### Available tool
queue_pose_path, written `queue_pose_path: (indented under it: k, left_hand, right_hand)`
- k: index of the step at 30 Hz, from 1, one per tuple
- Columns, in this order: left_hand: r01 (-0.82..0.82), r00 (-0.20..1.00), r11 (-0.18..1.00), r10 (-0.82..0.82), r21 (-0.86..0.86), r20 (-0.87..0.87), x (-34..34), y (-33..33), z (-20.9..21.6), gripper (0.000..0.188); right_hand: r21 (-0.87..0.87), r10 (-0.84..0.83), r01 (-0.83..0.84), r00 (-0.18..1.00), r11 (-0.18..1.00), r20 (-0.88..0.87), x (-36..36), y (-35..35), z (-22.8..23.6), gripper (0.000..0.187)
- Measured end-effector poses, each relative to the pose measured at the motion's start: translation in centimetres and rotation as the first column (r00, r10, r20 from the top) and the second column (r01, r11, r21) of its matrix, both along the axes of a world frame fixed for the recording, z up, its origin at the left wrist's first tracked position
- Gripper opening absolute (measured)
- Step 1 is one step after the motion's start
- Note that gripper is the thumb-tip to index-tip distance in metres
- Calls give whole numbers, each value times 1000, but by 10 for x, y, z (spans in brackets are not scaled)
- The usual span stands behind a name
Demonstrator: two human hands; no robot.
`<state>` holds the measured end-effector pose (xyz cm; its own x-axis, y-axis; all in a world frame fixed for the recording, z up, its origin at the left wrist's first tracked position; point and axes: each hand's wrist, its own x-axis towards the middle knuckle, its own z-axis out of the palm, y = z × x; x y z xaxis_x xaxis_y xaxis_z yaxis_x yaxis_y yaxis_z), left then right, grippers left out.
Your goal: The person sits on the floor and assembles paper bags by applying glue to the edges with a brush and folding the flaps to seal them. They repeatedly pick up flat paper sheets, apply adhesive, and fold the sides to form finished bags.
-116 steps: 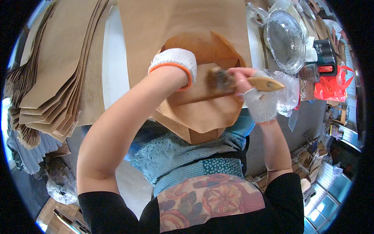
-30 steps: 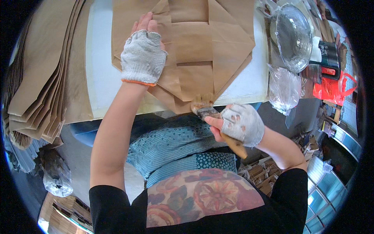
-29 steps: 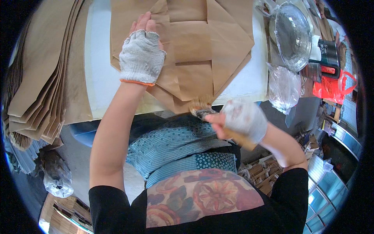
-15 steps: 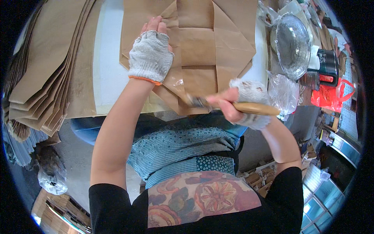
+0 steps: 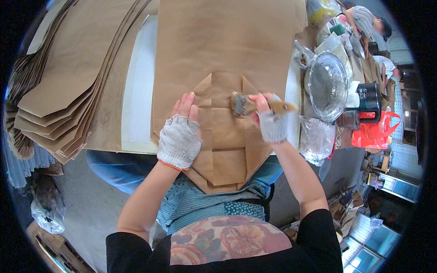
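A brown paper bag (image 5: 223, 41) lies flat in front of me, and its folded end (image 5: 227, 166) hangs past the table's near edge toward my lap. On the left flap of that end rests my left hand (image 5: 182, 134), fingers stretched out, in a white fingerless knit glove with an orange cuff. My right hand (image 5: 268, 117), gloved the same way, grips a wide flat paintbrush (image 5: 286, 107) by its wooden handle. The bristles are over the middle of the folded end, slightly blurred; whether they touch the paper I cannot tell.
Stacked brown paper bags (image 5: 68, 86) fan out at left. To the right stand a round basin (image 5: 328, 84) of greyish stuff, a black mug (image 5: 368, 103), a clear plastic bag (image 5: 317, 139) and a red bag (image 5: 373, 132). Two people (image 5: 368, 22) are at the far right.
The paper bag has slid toward me, its folded end now overhanging the table edge. My right hand has carried the brush from the near left flap up to the middle. The view has shifted.
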<state>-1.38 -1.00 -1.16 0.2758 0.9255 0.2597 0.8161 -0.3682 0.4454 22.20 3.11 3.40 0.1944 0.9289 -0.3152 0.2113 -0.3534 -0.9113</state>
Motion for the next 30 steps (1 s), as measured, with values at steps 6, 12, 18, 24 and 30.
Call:
queue_pose_path:
  k: [6, 12, 18, 24, 30]
  left_hand:
    - [-52, 993, 998, 49, 25, 107, -1, -5, -7, 57]
    - [-36, 998, 999, 36, -8, 52, 0, 0, 2, 57]
    - [-66, 996, 998, 66, 1, 61, -2, -3, -4, 55]
    - [-75, 990, 997, 76, -10, 118, -1, -3, 2, 46]
    - [-85, 985, 996, 89, -34, 148, 1, 28, 24, 50]
  right_hand:
    - [-183, 394, -416, 908, 891, -143, -25, 33, 30, 27]
    - [425, 280, -848, 512, 318, 812, -39, 44, 2, 15]
    - [314, 34, -726, 421, 612, 906, 35, 12, 12, 39]
    - [225, -256, -481, 0, 847, 967, 212, -88, 35, 36]
    - [192, -42, -538, 278, 821, 960, 139, -63, 49, 36]
